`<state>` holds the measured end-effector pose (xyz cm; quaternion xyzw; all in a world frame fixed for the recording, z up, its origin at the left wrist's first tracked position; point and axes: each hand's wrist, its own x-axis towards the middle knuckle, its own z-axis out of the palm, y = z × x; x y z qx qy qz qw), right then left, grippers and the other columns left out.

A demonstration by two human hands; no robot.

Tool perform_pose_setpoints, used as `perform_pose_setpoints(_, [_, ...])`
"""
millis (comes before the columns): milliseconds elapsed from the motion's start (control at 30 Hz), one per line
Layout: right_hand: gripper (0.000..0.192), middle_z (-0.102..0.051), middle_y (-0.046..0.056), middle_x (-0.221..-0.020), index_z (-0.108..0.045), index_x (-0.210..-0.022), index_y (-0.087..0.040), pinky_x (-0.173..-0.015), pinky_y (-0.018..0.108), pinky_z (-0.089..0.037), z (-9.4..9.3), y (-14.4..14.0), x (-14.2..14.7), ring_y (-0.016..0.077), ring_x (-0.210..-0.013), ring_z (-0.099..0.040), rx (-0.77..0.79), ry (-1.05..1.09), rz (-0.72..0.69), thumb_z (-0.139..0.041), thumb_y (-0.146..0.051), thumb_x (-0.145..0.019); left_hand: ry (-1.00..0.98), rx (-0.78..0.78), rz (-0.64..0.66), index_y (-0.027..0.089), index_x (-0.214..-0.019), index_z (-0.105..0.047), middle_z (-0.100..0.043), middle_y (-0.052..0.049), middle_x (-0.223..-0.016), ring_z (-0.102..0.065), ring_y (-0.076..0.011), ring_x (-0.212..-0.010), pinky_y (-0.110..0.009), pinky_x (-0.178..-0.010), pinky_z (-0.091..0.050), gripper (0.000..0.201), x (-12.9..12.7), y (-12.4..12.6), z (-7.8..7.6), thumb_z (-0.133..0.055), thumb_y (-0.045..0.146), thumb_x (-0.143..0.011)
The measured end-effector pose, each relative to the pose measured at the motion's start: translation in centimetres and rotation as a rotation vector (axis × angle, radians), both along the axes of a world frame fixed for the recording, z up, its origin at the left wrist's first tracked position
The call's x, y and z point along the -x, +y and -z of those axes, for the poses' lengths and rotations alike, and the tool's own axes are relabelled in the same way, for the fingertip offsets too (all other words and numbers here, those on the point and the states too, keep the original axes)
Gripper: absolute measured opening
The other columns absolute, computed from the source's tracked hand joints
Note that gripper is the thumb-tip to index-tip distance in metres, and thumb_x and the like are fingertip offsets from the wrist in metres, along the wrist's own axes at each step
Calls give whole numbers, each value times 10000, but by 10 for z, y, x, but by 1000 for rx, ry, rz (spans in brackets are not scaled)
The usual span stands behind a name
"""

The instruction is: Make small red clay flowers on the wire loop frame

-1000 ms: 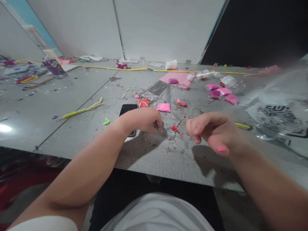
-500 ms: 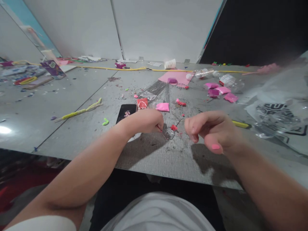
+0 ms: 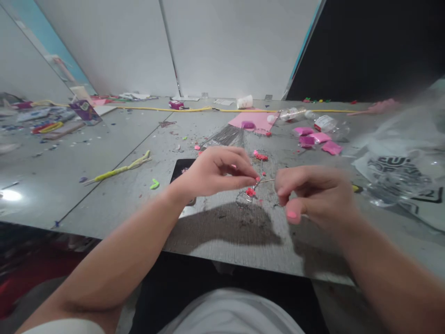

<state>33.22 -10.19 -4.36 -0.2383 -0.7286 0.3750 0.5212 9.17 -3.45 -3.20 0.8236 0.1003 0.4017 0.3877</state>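
My left hand (image 3: 222,171) is closed in a pinch, thumb and forefinger on a tiny red-pink bit that looks like modelling clay (image 3: 257,179). That bit is at the tip of a thin stick (image 3: 267,180), which points left out of my right hand (image 3: 313,190). My right fingers are curled round the stick's other end. Just below the fingertips a wire ring with a red clay flower (image 3: 250,191) lies on the grey table (image 3: 222,222). Farther back is another piece with red clay (image 3: 260,157). A dark phone (image 3: 179,168) is partly covered by my left hand.
Pink packets (image 3: 313,138), clear bottles (image 3: 327,124) and a plastic bag (image 3: 396,162) are at the right. A pink sheet (image 3: 257,118) and thin wires (image 3: 229,134) lie behind my hands. Leftward are a yellow twisted strand (image 3: 120,169) and a green piece (image 3: 155,184).
My left hand has moved right from beside the wire ring to the stick's tip, now with a red bit showing at its fingertips. My right hand has shifted slightly right, the stick still in it.
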Motion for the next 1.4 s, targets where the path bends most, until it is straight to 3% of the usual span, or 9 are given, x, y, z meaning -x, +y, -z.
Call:
perform_pose_setpoints(133, [255, -651, -28, -607, -782, -764, -244, -518, 316, -419, -10, -11, -1, 138, -553, -546, -96, -74, 95, -973, -366, -647, -105, 103, 234, 161, -854, -790, -685, -33, -811, -649, -93, -711, -213, -629, -516, 67, -10, -17, 4, -842, 159, -812])
perform_pose_setpoints(233, [282, -613, -36, -585, -726, -685, -234, -487, 309, -378, -15, -17, 0, 125, -534, -508, -89, -158, 104, -966, -379, -657, -62, 139, 298, 167, -860, -797, -699, -41, -827, -672, -100, -729, -208, -633, -529, 75, -13, -22, 6, -840, 137, -807])
perform_pose_setpoints(367, [355, -568, -52, -554, -646, -620, -217, -449, 290, -316, -16, -18, 0, 98, -507, -443, -34, -253, 89, -957, -380, -677, 1, 125, 316, 183, -882, -809, -720, -51, -861, -683, -106, -740, -218, -669, -551, 88, -12, -25, 7, -842, 145, -809])
perform_pose_setpoints(667, [380, -552, -51, -525, -649, -596, -213, -457, 289, -342, -14, -15, -3, 103, -491, -468, 49, -338, 52, -937, -441, -694, 76, 61, 297, 201, -906, -825, -736, -64, -872, -689, -117, -733, -224, -661, -553, 69, -11, -25, 7, -828, 205, -837])
perform_pose_setpoints(1400, [387, -608, -24, -540, -675, -597, -204, -474, 296, -360, -14, -13, -2, 109, -496, -489, 56, -383, 1, -887, -489, -750, 122, 10, 320, 189, -909, -827, -714, -59, -859, -692, -115, -733, -216, -667, -563, 74, -12, -27, 4, -799, 151, -852])
